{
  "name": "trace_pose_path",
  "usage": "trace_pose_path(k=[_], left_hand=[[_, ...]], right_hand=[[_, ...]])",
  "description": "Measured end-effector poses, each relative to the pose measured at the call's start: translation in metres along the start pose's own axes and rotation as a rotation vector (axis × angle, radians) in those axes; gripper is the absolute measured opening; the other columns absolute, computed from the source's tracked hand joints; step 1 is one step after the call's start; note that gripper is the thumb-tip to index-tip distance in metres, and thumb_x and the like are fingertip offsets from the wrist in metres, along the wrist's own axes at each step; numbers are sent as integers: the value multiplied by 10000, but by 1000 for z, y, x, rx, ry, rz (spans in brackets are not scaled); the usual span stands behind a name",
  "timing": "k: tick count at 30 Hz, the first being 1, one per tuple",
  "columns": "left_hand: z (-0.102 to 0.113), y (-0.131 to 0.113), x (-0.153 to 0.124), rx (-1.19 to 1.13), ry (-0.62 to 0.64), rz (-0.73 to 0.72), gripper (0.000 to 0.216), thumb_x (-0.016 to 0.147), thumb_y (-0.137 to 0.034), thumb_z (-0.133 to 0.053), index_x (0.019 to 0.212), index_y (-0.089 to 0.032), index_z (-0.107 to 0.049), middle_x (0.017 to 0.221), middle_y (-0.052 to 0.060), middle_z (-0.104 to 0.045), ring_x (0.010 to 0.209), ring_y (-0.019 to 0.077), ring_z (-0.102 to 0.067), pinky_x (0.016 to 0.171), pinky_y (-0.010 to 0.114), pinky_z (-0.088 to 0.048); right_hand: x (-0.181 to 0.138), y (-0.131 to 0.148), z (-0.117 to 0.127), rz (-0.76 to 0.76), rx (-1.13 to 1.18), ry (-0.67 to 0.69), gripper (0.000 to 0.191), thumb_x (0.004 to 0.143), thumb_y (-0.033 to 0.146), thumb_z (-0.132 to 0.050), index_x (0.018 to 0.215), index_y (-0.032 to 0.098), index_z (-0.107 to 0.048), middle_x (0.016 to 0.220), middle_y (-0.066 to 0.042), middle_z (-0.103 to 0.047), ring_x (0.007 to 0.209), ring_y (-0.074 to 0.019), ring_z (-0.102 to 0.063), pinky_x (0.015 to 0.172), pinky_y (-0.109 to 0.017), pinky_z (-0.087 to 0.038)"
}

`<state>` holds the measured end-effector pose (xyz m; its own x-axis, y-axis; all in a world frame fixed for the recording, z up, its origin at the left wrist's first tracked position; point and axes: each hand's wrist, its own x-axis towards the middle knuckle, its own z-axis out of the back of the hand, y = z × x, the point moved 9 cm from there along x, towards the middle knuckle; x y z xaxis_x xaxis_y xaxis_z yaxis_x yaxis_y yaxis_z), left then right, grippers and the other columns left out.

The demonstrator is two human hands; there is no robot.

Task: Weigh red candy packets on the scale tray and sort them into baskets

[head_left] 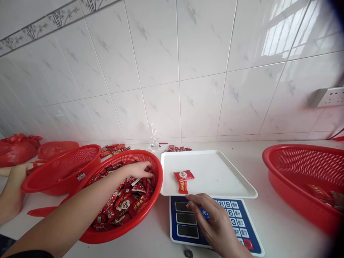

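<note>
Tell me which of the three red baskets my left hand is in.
The middle basket, beside the white tray: it alone is heaped with red candy packets, and your left hand rests on them.

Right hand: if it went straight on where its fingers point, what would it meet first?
Probably the front rim of the white tray, then the red candy packets just beyond; the right hand may sit high enough to clear the rim.

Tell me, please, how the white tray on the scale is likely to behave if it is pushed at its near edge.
The white tray looks thin and holds only two candy packets, so it probably feels light and would slide readily. It overhangs the scale on both sides, so pressing down on a corner might tip it.
</note>
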<state>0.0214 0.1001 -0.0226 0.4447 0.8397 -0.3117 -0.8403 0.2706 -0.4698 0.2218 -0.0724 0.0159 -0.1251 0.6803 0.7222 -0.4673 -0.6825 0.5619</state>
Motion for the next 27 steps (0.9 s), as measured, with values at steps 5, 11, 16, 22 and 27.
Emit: trace_pose_path(k=[5, 11, 16, 22, 27], left_hand=[[-26, 13, 0, 197, -8, 99, 622, 662, -473, -663, 1170, -165, -478, 1170, 128, -608, 1016, 295, -588, 836, 343, -455], [-24, 2, 6, 125, -149, 46, 372, 631, -313, -673, 976, -207, -584, 1026, 64, -678, 926, 270, -627, 750, 292, -483], [19, -7, -8, -21, -341, 45, 308, 668, -222, -609, 975, -193, -591, 965, 52, -682, 891, 244, -631, 750, 295, -481], [43, -49, -20, -399, -378, -74, 339, 722, -326, -608, 1017, -167, -562, 952, 38, -656, 884, 217, -616, 746, 294, -473], [17, -82, -4, -348, -252, -171, 422, 750, -362, -611, 1120, -181, -522, 926, 29, -630, 829, 180, -600, 744, 282, -460]], right_hand=[[0, -2, -3, -15, -10, 21, 186, 906, 197, -431, 956, 213, -609, 749, -35, -657, 656, -135, -627, 560, -233, -518], [-2, -11, -6, -63, -12, 17, 187, 912, 226, -427, 939, 215, -612, 735, -38, -659, 646, -146, -631, 557, -241, -510], [-1, -11, -5, -71, -2, 13, 193, 911, 227, -431, 956, 220, -619, 749, -37, -665, 665, -148, -639, 571, -238, -514], [-2, -12, -2, -60, -12, -15, 175, 900, 202, -455, 964, 227, -616, 736, -14, -660, 667, -133, -632, 586, -227, -504], [-2, -14, -3, -69, -12, -13, 168, 899, 193, -459, 959, 224, -612, 734, -10, -653, 670, -128, -626, 588, -222, -496]])
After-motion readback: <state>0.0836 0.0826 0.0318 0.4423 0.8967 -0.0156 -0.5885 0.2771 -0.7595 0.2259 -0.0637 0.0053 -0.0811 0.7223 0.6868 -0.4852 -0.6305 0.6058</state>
